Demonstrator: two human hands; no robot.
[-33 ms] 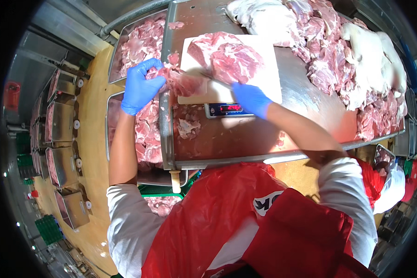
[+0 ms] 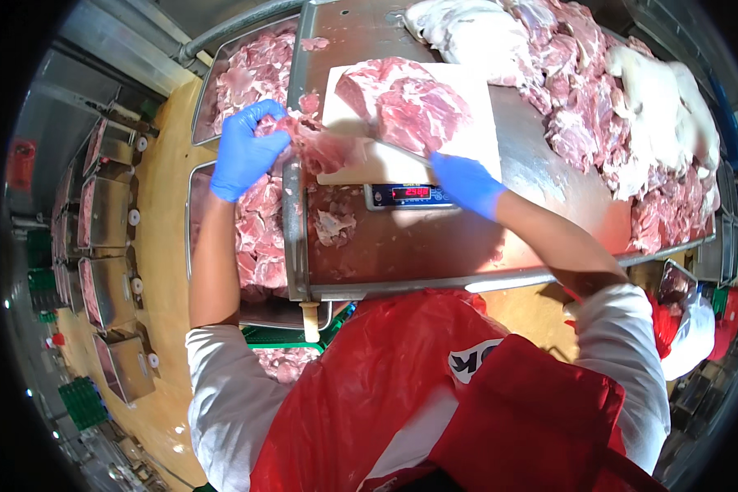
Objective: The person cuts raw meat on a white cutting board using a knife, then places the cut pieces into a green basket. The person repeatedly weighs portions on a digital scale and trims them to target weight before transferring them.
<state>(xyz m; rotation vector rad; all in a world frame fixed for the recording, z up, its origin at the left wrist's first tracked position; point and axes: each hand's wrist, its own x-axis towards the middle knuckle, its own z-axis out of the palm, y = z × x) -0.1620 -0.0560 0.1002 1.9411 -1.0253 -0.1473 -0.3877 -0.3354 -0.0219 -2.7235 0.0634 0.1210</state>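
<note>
My left hand [image 2: 250, 150], in a blue glove, is closed on one end of a strip of raw meat [image 2: 324, 150]. The strip stretches across the table's raised left edge onto the white cutting board [image 2: 484, 135]. In my right hand [image 2: 470, 184], also gloved in blue, is a knife [image 2: 402, 151], its blade pointing left toward the strip; the tip is hard to make out against the meat. A large pink cut of meat [image 2: 410, 102] lies on the board, just beyond the blade. Under the board's near edge sits a scale [image 2: 410, 195] with a lit red display.
Metal bins of cut meat [image 2: 262, 238] stand along the left side of the steel table [image 2: 402, 254]. Meat and pale, fatty pieces [image 2: 574, 123] are heaped at the right. Scraps [image 2: 334, 227] lie near the board. Carts [image 2: 107, 213] line the floor at left; another person's white sleeve [image 2: 690, 336] shows at right.
My right hand and the knife have shifted a little to the right and nearer to me, baring more of the blade. My left hand keeps its hold. The scale's reading differs.
</note>
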